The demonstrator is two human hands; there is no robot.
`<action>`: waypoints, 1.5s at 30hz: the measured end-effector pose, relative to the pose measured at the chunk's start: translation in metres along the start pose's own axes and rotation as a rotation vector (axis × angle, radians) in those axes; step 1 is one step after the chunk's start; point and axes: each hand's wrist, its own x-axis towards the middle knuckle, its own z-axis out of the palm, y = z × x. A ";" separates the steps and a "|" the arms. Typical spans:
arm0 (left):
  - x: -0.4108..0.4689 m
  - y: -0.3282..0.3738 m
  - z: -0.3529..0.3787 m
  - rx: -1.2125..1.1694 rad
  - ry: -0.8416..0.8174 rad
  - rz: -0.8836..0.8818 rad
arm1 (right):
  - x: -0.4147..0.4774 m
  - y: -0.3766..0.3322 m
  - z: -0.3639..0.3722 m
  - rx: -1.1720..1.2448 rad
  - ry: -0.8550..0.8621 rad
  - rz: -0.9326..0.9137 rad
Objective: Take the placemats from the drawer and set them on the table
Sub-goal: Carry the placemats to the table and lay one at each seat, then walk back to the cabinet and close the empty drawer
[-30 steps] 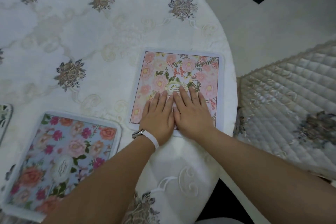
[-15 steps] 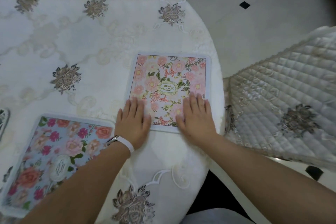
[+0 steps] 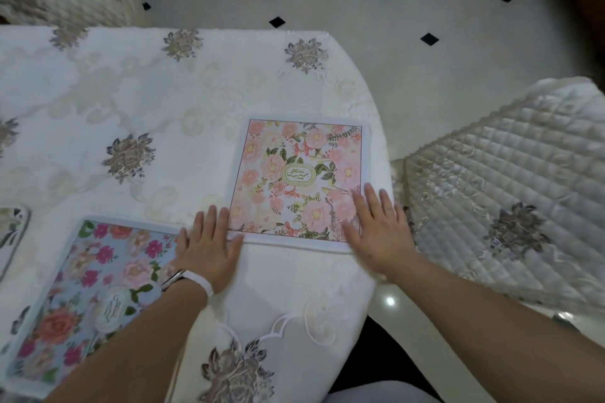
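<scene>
A pink floral rectangular placemat (image 3: 302, 178) lies flat on the desk's white embroidered tablecloth (image 3: 137, 101). The left hand (image 3: 208, 252), palm down, touches its near left corner; the right hand (image 3: 376, 232) lies spread on its near right corner. A blue floral placemat (image 3: 91, 281) sits beside it

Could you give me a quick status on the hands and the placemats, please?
Left hand open, flat at pink placemat's near-left corner. Right hand open, flat on near-right corner. Blue placemat laid alongside. Nothing obstructing.
</scene>
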 end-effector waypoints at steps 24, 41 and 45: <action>-0.097 0.063 -0.076 -0.294 0.438 0.436 | -0.138 0.042 -0.100 0.004 0.205 0.049; -0.160 0.352 -0.090 -0.130 0.425 0.594 | -0.240 0.276 -0.165 0.105 0.334 0.044; -0.175 0.462 -0.084 -0.143 0.417 0.674 | -0.270 0.364 -0.176 0.096 0.348 0.079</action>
